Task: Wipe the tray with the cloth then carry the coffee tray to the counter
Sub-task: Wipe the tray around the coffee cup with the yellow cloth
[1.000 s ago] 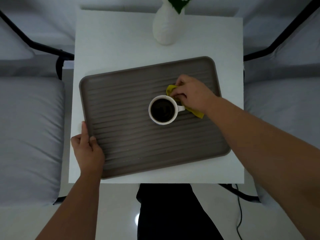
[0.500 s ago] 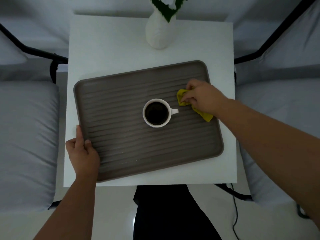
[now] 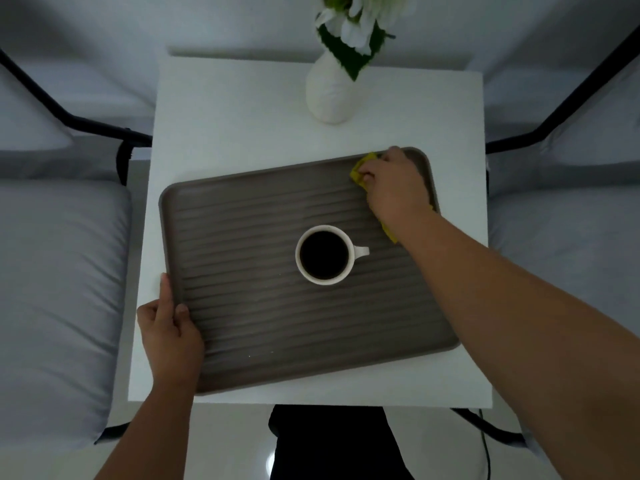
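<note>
The right hand (image 3: 394, 188) is pressing a yellow cloth (image 3: 360, 169) onto the far right corner of the tray (image 3: 263, 334); the fingers (image 3: 369, 174) are curled down and bunching the cloth under the palm, with a bit of it poking out by the wrist. The left hand (image 3: 169, 336) is steadying the tray at its near left corner, thumb (image 3: 166, 296) lying along the outer rim and the other fingers pressed together over the rim onto the ribbed floor.

The tray is sitting slightly skewed on a white surface (image 3: 225, 126), covering most of its near half. It is looking stiff and light, plastic by the look of it, with a ribbed floor and a low raised rim. Best hold for the carry is probably the two short ends, fingers under the rim.

The cup (image 3: 325, 254) is standing about mid tray, nearly full of dark coffee, handle pointing toward the right-hand fingers. It is the fragile, spill-prone part, so the tray likely needs to stay level, and wiping has to go around it.

A white vase (image 3: 332, 95) with flowers is standing just beyond the right-hand fingers, off the tray, close enough to knock on a far stroke. Grey cushioned chairs (image 3: 59, 271) are flanking the surface on both sides. No counter is in view.
</note>
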The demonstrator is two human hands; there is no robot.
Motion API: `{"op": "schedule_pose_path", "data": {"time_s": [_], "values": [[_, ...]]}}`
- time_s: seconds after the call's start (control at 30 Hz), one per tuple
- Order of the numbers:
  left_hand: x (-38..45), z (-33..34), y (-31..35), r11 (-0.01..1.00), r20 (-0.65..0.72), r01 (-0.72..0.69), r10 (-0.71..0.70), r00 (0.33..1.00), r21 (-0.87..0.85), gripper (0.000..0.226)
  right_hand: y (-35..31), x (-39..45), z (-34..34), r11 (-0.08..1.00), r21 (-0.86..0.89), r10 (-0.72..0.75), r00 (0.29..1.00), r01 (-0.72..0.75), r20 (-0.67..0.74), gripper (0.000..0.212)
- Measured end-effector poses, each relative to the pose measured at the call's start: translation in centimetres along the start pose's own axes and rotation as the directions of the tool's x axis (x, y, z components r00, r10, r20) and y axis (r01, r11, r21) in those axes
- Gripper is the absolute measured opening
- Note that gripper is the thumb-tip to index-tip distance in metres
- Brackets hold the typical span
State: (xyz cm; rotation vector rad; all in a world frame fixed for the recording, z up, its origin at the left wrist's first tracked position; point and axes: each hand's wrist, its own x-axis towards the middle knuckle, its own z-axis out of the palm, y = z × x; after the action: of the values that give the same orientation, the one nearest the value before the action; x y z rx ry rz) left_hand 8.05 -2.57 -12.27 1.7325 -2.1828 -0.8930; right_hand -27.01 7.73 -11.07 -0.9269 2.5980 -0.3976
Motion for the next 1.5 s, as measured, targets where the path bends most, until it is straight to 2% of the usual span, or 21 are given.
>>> {"op": "schedule_pose_path", "data": {"time_s": [0.1,0.23,0.37,0.5,0.57,0.67,0.83,0.93,1.0,1.07,1.13,1.2,1.27,1.37,1.43,1.5], "values": [[0.0,0.0,-0.2,1.000,-0.005,-0.018,0.018,1.000,-0.010,0.057,-3.5,1.3,1.0,0.981,-0.031,-0.186,0.974,0.191,0.133,0.025],[0.1,0.0,-0.5,1.000,-0.001,0.004,-0.004,1.000,-0.009,0.055,-8.3,2.0,2.7,0.956,-0.036,-0.265,0.909,0.291,0.321,0.033],[0.2,0.0,-0.6,0.999,-0.001,0.017,-0.017,1.000,-0.048,0.054,-13.4,1.8,3.7,0.871,-0.139,-0.388,0.834,0.471,0.392,0.024],[0.3,-0.1,-0.9,0.997,-0.001,0.006,-0.006,1.000,-0.075,0.054,-19.4,0.3,4.8,0.845,-0.116,-0.428,0.791,0.521,0.437,0.026],[0.5,-0.2,-1.0,0.995,0.011,0.004,-0.002,1.000,-0.103,0.054,-22.1,-1.9,6.0,0.861,-0.069,-0.438,0.804,0.504,0.402,0.027],[0.6,-0.5,-1.1,0.989,0.022,0.004,-0.001,1.000,-0.145,0.055,-23.8,-6.0,8.0,0.918,0.005,-0.378,0.870,0.397,0.317,0.025],[0.6,-0.2,-1.1,0.978,-0.002,0.006,-0.006,1.000,-0.209,0.054,-19.4,-10.5,9.4,0.985,0.102,-0.158,0.971,0.142,0.177,0.028],[0.5,-0.1,-1.2,0.971,0.000,0.014,-0.014,1.000,-0.238,0.054,-16.3,-12.6,9.2,1.000,-0.003,-0.020,0.986,0.020,0.167,0.045],[0.5,-0.1,-1.4,0.970,-0.006,0.004,-0.005,1.000,-0.245,0.054,-15.3,-14.1,9.5,0.996,-0.074,0.050,0.992,-0.042,0.112,0.053],[0.6,-0.1,-1.5,0.970,-0.015,-0.016,0.013,1.000,-0.243,0.055,-15.5,-15.0,10.4,0.990,-0.129,0.071,0.996,-0.064,0.047,0.057],[0.6,-0.1,-1.6,0.969,-0.014,-0.024,0.021,1.000,-0.247,0.055,-16.5,-15.3,11.1,0.987,-0.144,0.080,0.994,-0.069,0.071,0.058],[0.6,-0.1,-1.7,0.967,-0.009,-0.028,0.027,1.000,-0.252,0.056,-17.8,-15.3,11.3,0.994,-0.107,0.030,0.996,-0.021,0.079,0.058],[0.7,-0.1,-1.8,0.966,-0.007,-0.029,0.028,1.000,-0.255,0.056,-19.1,-15.7,11.2,0.995,-0.054,-0.080,0.996,0.082,0.046,0.058],[0.9,0.0,-1.9,0.967,0.014,-0.013,0.017,1.000,-0.256,0.057,-20.7,-16.1,11.1,0.963,-0.087,-0.229,0.943,0.256,0.239,0.058],[0.9,-0.1,-1.9,0.966,0.034,0.008,0.001,0.999,-0.260,0.057,-20.7,-16.2,10.9,0.922,-0.085,-0.342,0.899,0.377,0.273,0.057],[0.7,-0.3,-1.7,0.967,0.043,0.008,0.003,0.999,-0.255,0.056,-19.2,-16.4,10.7,0.902,-0.085,-0.385,0.877,0.424,0.286,0.062]]}}
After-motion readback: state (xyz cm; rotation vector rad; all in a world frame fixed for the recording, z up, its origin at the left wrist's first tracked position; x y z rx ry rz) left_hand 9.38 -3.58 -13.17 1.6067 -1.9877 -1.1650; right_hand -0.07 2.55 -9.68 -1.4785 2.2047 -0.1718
